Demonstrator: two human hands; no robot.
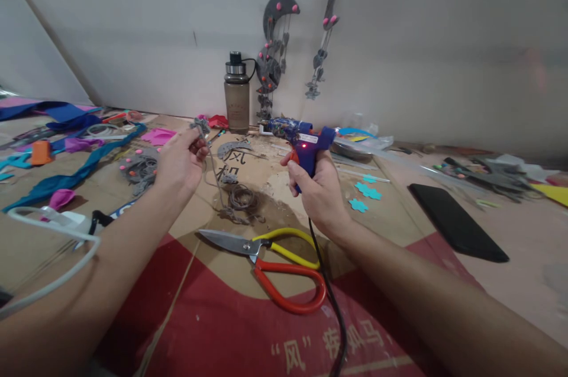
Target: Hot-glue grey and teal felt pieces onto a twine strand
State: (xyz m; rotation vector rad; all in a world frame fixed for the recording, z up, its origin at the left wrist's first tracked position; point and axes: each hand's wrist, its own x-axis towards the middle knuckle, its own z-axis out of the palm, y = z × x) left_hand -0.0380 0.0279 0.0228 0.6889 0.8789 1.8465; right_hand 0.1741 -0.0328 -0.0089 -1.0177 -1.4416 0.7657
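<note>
My right hand (317, 187) is wrapped round the grip of a blue hot glue gun (306, 152), whose small red light is lit. Its residue-crusted nozzle points left. On the other side, my left hand (184, 158) pinches a small grey felt piece (200, 126) with a grey cord (216, 173) hanging from it. That cord runs down to a loose coil (242, 197) on the cardboard. Between my forearms lie scissors (266, 258) with one yellow and one red handle, blades towards the left. Behind the coil rests a grey felt crescent (234, 148).
A drink bottle (237, 96) stands by the wall, beside hanging grey moon decorations (270, 69). Turquoise felt flowers (367, 190) and a black phone (457, 222) lie to the right. Felt strips (80, 170) clutter the left. The gun's black cable (331, 294) crosses the scissors' handles.
</note>
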